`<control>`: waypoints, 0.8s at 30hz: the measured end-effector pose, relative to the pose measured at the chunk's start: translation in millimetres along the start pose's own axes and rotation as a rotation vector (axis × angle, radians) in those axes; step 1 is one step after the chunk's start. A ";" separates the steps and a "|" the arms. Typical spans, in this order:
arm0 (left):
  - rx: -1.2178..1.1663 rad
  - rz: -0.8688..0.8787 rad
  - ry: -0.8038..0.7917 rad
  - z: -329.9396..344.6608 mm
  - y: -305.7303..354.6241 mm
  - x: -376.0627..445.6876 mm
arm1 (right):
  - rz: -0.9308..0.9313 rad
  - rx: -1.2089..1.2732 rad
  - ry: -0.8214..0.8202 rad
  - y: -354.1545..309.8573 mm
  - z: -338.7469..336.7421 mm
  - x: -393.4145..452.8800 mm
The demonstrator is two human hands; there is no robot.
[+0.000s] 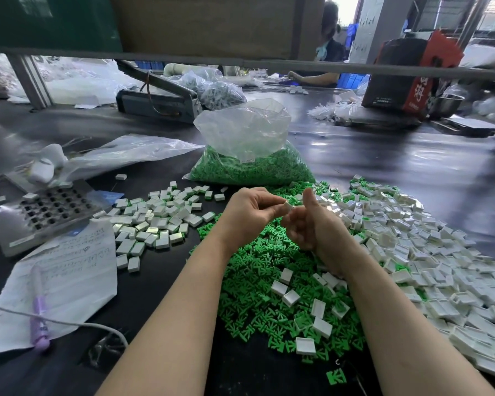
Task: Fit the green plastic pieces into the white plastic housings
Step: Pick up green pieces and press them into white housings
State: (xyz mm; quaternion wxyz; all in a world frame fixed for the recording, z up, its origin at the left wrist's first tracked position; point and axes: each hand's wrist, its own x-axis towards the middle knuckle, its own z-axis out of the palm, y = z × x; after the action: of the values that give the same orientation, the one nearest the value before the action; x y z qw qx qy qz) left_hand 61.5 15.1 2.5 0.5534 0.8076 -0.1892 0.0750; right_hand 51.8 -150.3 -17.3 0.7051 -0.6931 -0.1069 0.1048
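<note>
My left hand pinches a small white housing between thumb and fingertips above the table's middle. My right hand is just right of it, thumb raised and fingers curled toward the housing; whether it holds a green piece is hidden. Below both hands spreads a heap of loose green pieces with a few white housings on top. A large pile of empty white housings lies to the right. Housings with green inside are gathered to the left.
A clear bag of green pieces stands behind the hands. A metal jig with holes, a written paper sheet, a purple pen and a cable lie at left. Another person works at the far side.
</note>
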 end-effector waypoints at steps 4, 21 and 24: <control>0.011 0.038 -0.007 7.3 4.5 -1.2 | 0.069 0.117 -0.095 0.5 0.9 1.0; 0.022 0.061 -0.048 9.9 12.8 -3.3 | 0.096 0.326 -0.008 -3.4 6.0 -6.6; 0.019 0.062 -0.053 9.5 13.3 -3.8 | 0.094 0.311 -0.017 -3.6 6.0 -6.3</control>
State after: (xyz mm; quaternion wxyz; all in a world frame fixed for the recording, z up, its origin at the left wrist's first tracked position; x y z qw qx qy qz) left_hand 52.0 3.0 9.2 0.5381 0.8082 -0.2279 0.0724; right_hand 44.0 -146.5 -13.6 0.7972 -0.5791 -0.0628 0.1589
